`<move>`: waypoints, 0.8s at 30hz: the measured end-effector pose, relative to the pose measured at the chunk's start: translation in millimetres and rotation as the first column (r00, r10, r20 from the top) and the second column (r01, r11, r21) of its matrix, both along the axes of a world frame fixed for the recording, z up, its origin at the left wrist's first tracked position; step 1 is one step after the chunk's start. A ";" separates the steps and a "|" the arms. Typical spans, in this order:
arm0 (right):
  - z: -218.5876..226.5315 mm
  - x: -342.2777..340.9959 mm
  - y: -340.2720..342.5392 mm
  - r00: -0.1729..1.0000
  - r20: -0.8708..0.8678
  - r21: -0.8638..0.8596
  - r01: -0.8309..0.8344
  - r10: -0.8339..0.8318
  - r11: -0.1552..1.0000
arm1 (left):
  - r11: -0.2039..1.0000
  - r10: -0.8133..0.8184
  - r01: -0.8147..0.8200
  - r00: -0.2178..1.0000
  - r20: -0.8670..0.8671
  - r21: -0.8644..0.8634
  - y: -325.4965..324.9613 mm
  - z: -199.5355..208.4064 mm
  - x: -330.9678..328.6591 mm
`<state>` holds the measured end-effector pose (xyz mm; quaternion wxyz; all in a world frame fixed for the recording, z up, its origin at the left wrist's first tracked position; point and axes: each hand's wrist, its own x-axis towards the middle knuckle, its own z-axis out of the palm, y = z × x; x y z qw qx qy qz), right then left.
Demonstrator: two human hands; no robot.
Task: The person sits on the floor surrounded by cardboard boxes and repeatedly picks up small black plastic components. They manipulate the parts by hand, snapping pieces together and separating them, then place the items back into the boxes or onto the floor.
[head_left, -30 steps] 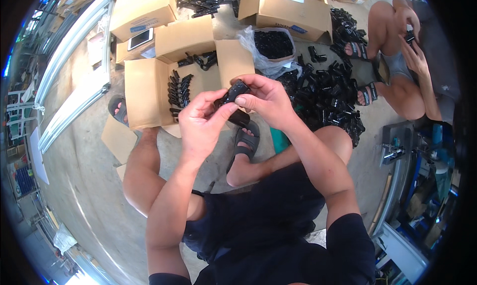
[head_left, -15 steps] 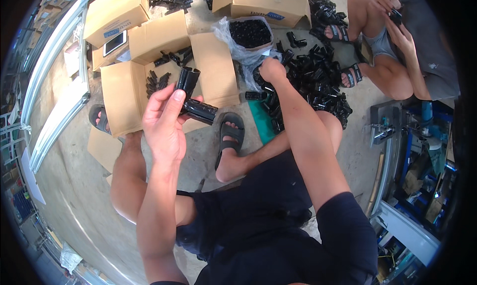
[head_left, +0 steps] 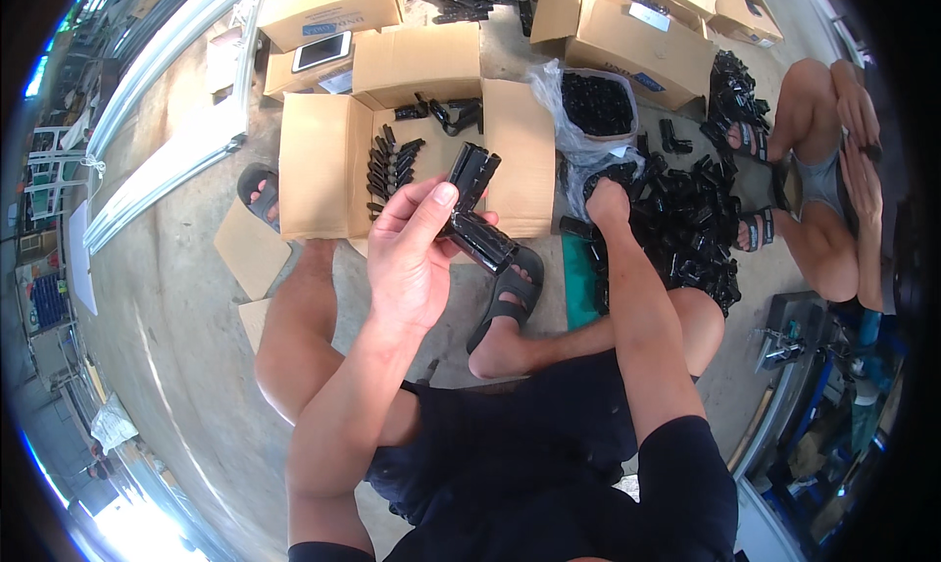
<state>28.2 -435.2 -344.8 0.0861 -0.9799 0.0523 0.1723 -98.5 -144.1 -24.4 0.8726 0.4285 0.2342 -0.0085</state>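
Observation:
My left hand (head_left: 412, 258) is closed around a glossy black angled pipe fitting (head_left: 480, 244), held up with the thumb on its bend. Its two hollow arms point up and down to the right. My right hand (head_left: 608, 204) reaches forward to a clear plastic bag (head_left: 570, 150) with small black parts in it. Those fingers are curled in, and what they grip is hidden under the hand. Right beside that hand lies a heap of black fittings (head_left: 681, 219) on the floor. An open cardboard box (head_left: 319, 170) ahead holds fittings in rows along its left side.
A tub of small black pieces (head_left: 596, 106) stands behind the bag. Farther back are more cartons (head_left: 637, 48) and a tablet (head_left: 321, 51). On the right sits a co-worker, hands (head_left: 861, 150) together. Metal rails (head_left: 186, 101) lie at the left; a green sheet (head_left: 580, 278) shows under the heap.
The view has shifted, so the scene sits farther right and more of the box shows. My left hand still holds the fitting; my right hand stays at the bag. The co-worker's hands are lower in view.

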 end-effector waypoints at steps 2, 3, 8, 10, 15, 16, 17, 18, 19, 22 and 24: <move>13.6 0.6 6.7 1.000 0.000 0.034 0.003 -0.003 0.999 | 1.000 0.009 -0.009 1.000 0.007 0.004 -0.9 2.6 1.4; 20.4 4.3 10.1 1.000 -0.017 0.068 -0.010 0.011 0.998 | 1.000 0.003 -0.004 1.000 0.028 0.008 -0.1 0.4 3.6; 113.1 14.2 43.0 0.981 -0.024 0.410 -0.168 0.195 0.896 | 0.999 0.021 -0.025 0.995 0.093 0.032 -4.8 6.6 9.0; 170.1 12.1 62.2 0.997 -0.014 0.728 -0.038 0.071 0.684 | 0.996 0.038 -0.046 0.993 0.114 0.075 -8.4 2.9 9.2; 302.3 -35.1 98.0 0.989 0.135 0.991 -0.135 -0.066 0.004 | 0.992 0.032 -0.046 0.993 0.115 0.120 -12.4 -0.4 2.6; 308.9 -43.6 99.1 0.980 0.190 0.979 -0.194 -0.062 -0.066 | 0.993 0.016 -0.028 0.994 0.104 0.117 -12.6 -1.6 0.4; 312.2 -49.0 99.0 0.965 0.262 0.964 -0.263 -0.027 -0.032 | 0.993 0.001 -0.013 0.995 0.102 0.119 -13.1 -1.5 -2.2; 313.6 -55.7 102.2 0.968 0.250 0.967 -0.250 -0.015 -0.054 | 0.993 -0.010 -0.002 0.995 0.102 0.121 -14.3 -0.6 -4.0; 313.5 -65.0 102.5 0.974 0.225 0.972 -0.225 -0.008 -0.061 | 0.992 -0.024 0.012 0.995 0.093 0.124 -15.9 -1.2 -7.2; 305.7 -77.8 104.2 0.982 0.184 0.981 -0.186 -0.035 -0.062 | 0.991 -0.057 0.048 0.996 0.066 0.129 -18.1 -1.1 -12.1; 294.7 -82.3 104.8 0.981 0.190 0.981 -0.191 -0.050 -0.032 | 0.988 -0.080 0.073 0.996 0.046 0.134 -17.6 -6.7 -15.9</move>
